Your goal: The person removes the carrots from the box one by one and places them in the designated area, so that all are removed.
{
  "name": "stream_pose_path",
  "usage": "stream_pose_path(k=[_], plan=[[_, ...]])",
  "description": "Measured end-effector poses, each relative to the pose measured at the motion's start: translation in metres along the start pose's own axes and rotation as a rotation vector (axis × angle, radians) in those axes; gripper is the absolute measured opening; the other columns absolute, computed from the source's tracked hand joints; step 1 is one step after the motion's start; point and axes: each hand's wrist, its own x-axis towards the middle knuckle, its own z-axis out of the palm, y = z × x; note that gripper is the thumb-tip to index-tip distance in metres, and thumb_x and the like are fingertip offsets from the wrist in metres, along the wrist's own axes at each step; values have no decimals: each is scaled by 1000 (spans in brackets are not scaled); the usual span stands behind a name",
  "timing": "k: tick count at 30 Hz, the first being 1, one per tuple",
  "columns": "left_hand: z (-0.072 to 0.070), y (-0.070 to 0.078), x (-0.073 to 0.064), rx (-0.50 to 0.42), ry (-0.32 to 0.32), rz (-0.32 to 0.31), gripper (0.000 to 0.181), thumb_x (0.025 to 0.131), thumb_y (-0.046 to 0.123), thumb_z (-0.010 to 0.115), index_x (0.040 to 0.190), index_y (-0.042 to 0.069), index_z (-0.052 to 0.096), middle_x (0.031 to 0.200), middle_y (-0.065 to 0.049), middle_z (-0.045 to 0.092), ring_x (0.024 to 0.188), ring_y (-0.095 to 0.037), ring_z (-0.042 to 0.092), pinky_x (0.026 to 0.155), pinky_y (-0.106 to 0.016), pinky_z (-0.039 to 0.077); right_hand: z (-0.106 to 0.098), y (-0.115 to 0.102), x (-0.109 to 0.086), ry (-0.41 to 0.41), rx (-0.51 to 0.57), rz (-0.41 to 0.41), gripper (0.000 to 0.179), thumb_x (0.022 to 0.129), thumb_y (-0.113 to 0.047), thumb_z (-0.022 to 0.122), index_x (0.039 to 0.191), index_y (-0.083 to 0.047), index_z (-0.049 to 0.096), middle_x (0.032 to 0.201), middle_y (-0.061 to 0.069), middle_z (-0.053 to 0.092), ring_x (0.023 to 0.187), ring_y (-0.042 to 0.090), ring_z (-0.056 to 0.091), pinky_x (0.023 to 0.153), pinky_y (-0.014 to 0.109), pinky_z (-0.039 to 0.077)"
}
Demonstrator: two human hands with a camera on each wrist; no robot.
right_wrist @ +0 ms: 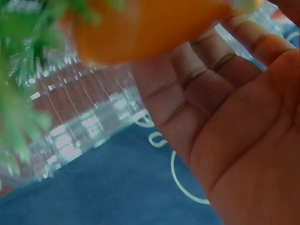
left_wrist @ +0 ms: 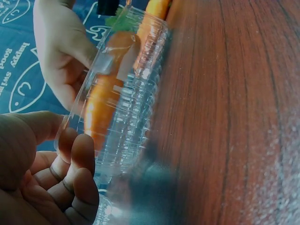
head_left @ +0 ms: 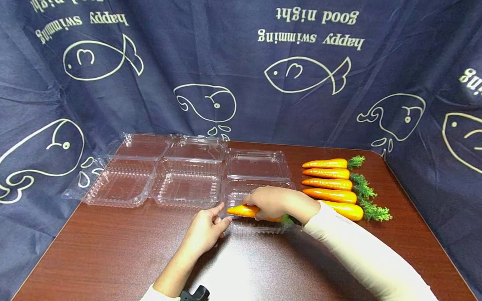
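My right hand [head_left: 272,201] reaches down over the nearest compartment of a hinged clear plastic container [head_left: 246,231] and grips an orange toy carrot [head_left: 238,210] from above. That carrot lies crosswise inside the near wall, its tip toward the left and its green top [head_left: 287,220] to the right. At the container's front left corner, my left hand [head_left: 205,229] pinches the thin rim between thumb and fingers. The left wrist view shows the carrot [left_wrist: 99,101] through the clear wall. Close up in the right wrist view, the fingers [right_wrist: 187,79] curl under the carrot's thick end [right_wrist: 122,33].
Two more open clear containers stand in a row to the left, one in the middle [head_left: 187,204] and one at the far left [head_left: 117,202]. Several carrots [head_left: 329,195] lie stacked in a column at the right, green tops outward. A dark blue printed cloth [head_left: 245,69] hangs behind the brown table [head_left: 137,254].
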Motion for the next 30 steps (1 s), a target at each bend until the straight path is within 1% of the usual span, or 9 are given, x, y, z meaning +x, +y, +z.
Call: stream_pose_path(k=[7, 10, 12, 17, 21, 24, 27, 30], plan=[[0, -2, 0, -12, 1, -15, 53, 93, 14, 68, 137, -9, 51, 54, -2, 56, 36, -6, 45, 36, -29, 44, -10, 5, -16, 137, -22, 29, 39, 80, -9, 80, 116, -13, 67, 88, -5, 57, 78, 15, 54, 74, 36, 49], [0, -1, 0, -16, 2, -14, 54, 93, 16, 69, 137, -9, 51, 54, -2, 56, 35, -6, 45, 35, -29, 45, -13, 7, -23, 174, -11, 48, 43, 81, -8, 80, 121, -13, 66, 92, -4, 60, 81, 15, 56, 75, 37, 50], [-1, -1, 0, -16, 1, -15, 54, 93, 17, 69, 138, -9, 51, 53, -1, 55, 34, -6, 45, 35, -29, 45, -14, 9, -29, 211, -5, 41, 43, 81, -7, 79, 122, -12, 67, 96, -2, 62, 83, 16, 58, 78, 38, 51], [-1, 0, 0, -4, -4, -15, 55, 94, 18, 68, 138, -9, 51, 53, 2, 55, 35, -6, 44, 36, -28, 45, -15, 12, -44, 322, 6, 25, 44, 78, -2, 80, 120, -10, 68, 98, -1, 64, 84, 17, 60, 78, 37, 51], [-2, 1, 0, -23, -10, -28, 54, 94, 16, 67, 139, -8, 50, 53, 2, 54, 35, -6, 44, 36, -28, 46, -10, 17, -55, 386, 25, 24, 44, 77, 0, 80, 119, -8, 67, 100, -1, 65, 85, 17, 60, 78, 38, 51], [-2, 1, -1, -35, -12, -36, 54, 94, 15, 67, 140, -8, 49, 54, 0, 55, 35, -7, 44, 36, -28, 46, -4, 23, -63, 420, 31, 33, 41, 77, 0, 80, 114, -9, 66, 95, -3, 63, 81, 15, 57, 75, 37, 49], [-1, 1, -1, -33, -13, -39, 54, 94, 16, 67, 140, -9, 49, 55, -3, 56, 36, -7, 45, 36, -28, 46, 0, 27, -72, 446, 35, 53, 37, 77, 0, 80, 109, -10, 65, 86, -5, 57, 76, 14, 52, 70, 35, 45], [-1, 1, -1, -25, -12, -39, 54, 95, 16, 67, 139, -9, 49, 55, -4, 57, 36, -7, 46, 36, -29, 47, 4, 30, -83, 466, 28, 71, 36, 77, 0, 80, 108, -10, 64, 83, -6, 53, 75, 14, 50, 68, 35, 44]])
